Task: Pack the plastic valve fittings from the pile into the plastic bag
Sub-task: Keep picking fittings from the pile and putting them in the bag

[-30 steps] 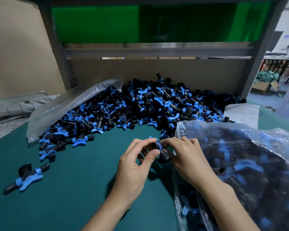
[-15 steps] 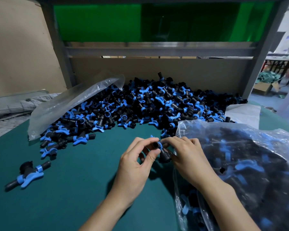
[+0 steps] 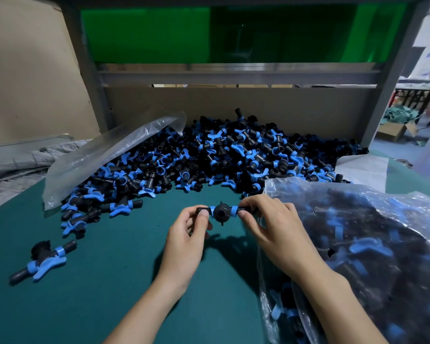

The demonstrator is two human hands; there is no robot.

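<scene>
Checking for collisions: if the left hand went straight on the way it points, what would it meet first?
Probably the near edge of the pile, past a strip of green mat. The left hand, pinching the held fitting, points toward it; depth is unclear.

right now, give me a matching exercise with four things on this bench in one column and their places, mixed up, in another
Things:
1. centre valve fitting
2. leftmost valve fitting
3. filled plastic bag
4. flat clear bag

Places:
A. draped over the pile's left edge
B. pinched at both ends by left hand and right hand
C. lying apart from the pile on the green mat
D. just right of the right hand

Pairs: 1-B, 2-C, 3-D, 4-A
</scene>
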